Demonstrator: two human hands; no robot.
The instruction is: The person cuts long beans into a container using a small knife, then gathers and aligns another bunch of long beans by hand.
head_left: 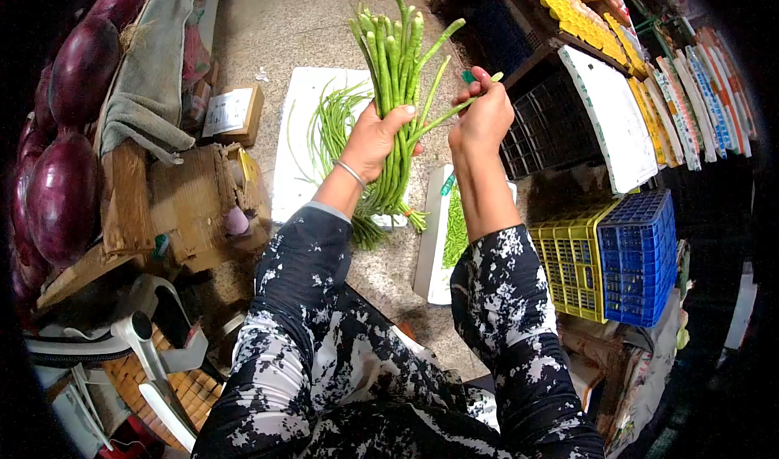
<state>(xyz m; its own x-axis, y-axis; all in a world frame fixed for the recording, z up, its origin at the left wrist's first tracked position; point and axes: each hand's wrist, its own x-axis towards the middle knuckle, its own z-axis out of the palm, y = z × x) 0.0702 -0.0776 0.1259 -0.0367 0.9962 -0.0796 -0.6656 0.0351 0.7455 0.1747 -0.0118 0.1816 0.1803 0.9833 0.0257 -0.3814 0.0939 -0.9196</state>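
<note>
A thick bunch of long green beans [395, 69] is gripped upright in my left hand [369, 144], thumb across the stalks. To its right, my right hand [484, 112] is closed on the end of a single bean that slants out of the bunch. A small green item [468, 77] shows at its fingers. Below the bunch, more loose long beans [329, 122] lie on a white board [290, 163] on the floor. Under my right forearm stands a white foam box [424, 256] with short cut bean pieces [456, 225] in it.
Yellow and blue plastic crates [637, 256] stand at the right, below a white foam panel [607, 118] and stacked egg trays [580, 17]. Large red onions [69, 191] and a wooden crate [191, 203] line the left. A wicker-seated chair [174, 378] is at lower left.
</note>
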